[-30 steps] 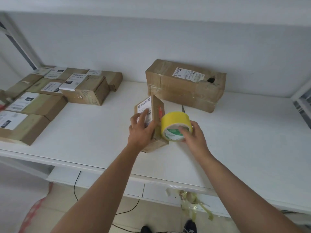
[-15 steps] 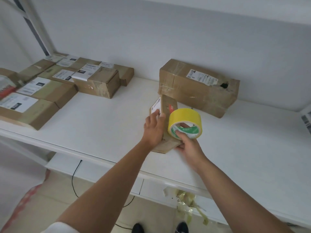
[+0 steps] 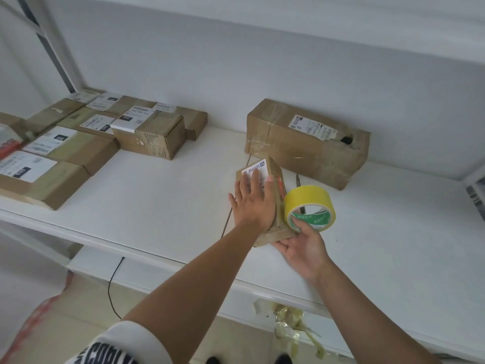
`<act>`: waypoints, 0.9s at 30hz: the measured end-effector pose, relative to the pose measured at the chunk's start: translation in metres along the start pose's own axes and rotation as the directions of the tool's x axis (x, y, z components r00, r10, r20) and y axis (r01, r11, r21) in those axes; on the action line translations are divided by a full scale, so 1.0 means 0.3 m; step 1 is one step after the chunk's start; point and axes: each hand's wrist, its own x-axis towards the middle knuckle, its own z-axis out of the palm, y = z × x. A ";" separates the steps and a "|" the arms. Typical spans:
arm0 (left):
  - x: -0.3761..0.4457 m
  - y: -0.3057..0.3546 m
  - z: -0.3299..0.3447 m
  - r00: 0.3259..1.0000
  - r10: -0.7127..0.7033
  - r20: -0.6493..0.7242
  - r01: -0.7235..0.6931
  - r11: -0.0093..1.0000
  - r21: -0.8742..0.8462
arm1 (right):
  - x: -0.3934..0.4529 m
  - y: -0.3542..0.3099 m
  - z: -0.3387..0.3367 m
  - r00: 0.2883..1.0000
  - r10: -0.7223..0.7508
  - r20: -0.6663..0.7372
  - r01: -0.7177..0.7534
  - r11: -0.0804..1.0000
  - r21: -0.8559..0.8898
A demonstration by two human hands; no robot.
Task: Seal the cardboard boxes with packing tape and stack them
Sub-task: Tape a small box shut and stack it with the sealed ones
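Since the earlier frame the left hand (image 3: 253, 203) has flattened: its fingers, then curled over the top of the small box (image 3: 273, 179), now lie straight and spread across the box's labelled face, pressing it. The box has also tipped back from standing nearly upright to leaning, and the view has swung so the boxes at left sit nearer the middle.

The small box rests on the white table (image 3: 157, 195), just right of the frame's centre. The right hand (image 3: 301, 245) is beside it, lower right of centre, holding a roll of yellow tape (image 3: 309, 206): one finger hooks through the roll's core while the other fingers reach under the box's near end. The roll touches the box's right edge.

A larger box (image 3: 307, 140) stands behind against the wall, and a group of flat boxes (image 3: 86, 143) fills the left of the frame. A thin pen-like object (image 3: 298, 179) lies behind the roll; what it is cannot be told.

Risks, as a judgement: the leaning box could slide or topple under the flat palm, letting the tape go on crooked or wrinkled; the loosely hooked roll could slip off the finger.

Writing: the shipping labels are blurred. One at left seems to show "050" or similar. The roll's green inner print is unreadable.
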 end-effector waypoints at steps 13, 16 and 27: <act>-0.016 0.008 0.046 0.998 0.018 -0.059 -0.012 0.995 0.104 | 0.001 0.013 -0.042 0.999 0.035 -0.031 -0.033 0.997 0.067; -0.016 0.019 0.048 0.998 0.033 -0.054 -0.025 0.991 0.130 | -0.007 0.006 -0.036 0.999 0.036 -0.039 -0.033 0.996 0.081; -0.059 -0.131 -0.149 0.801 0.554 0.227 -0.558 0.828 -0.052 | -0.022 -0.018 0.038 0.999 -0.027 -0.047 0.020 0.991 -0.129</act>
